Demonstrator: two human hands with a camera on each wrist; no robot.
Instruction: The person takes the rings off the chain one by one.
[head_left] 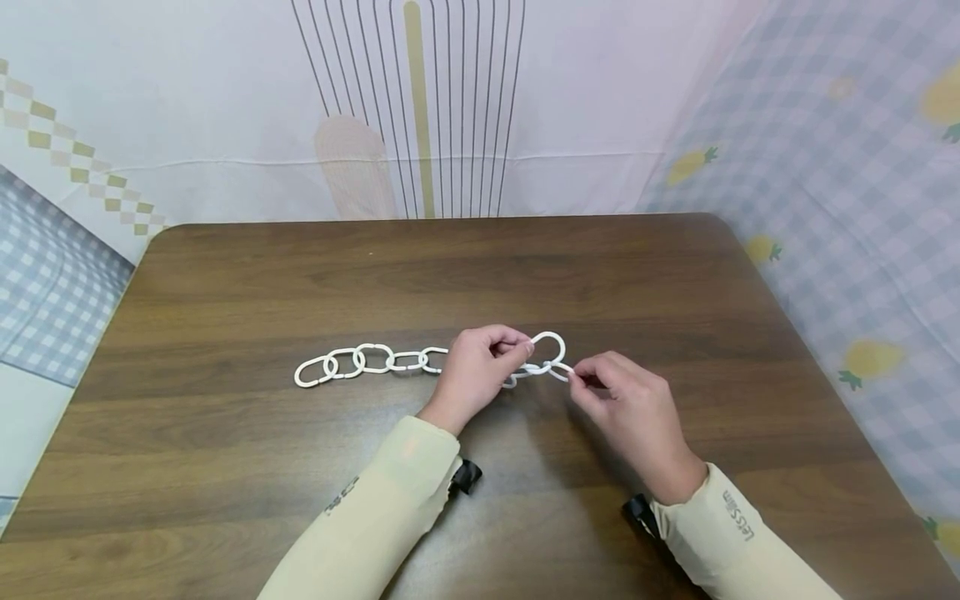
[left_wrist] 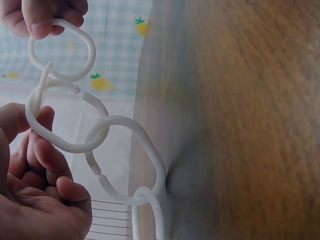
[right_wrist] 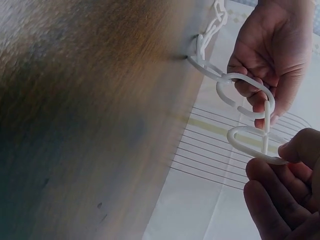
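A chain of white plastic links (head_left: pixel 373 346) stretches from left to right over the table, its left part lying on the wood. Near the right end, my left hand (head_left: pixel 476 367) pinches an upright link (left_wrist: pixel 44 82) between thumb and forefinger, its other fingers curled below. My right hand (head_left: pixel 630 400) pinches the end link (right_wrist: pixel 250 152) by its outer edge. The end link hooks through the upright one, and both are lifted off the table. Small splits show in the sides of some links. The left hand hides part of the chain in the head view.
A brown wooden table (head_left: pixel 225 467) with rounded far corners carries the chain. Behind it hangs a patterned white cloth (head_left: pixel 600 100), and a checked cloth with pineapples (head_left: pixel 847 250) hangs at the right. Black straps circle both wrists below pale sleeves (head_left: pixel 375 508).
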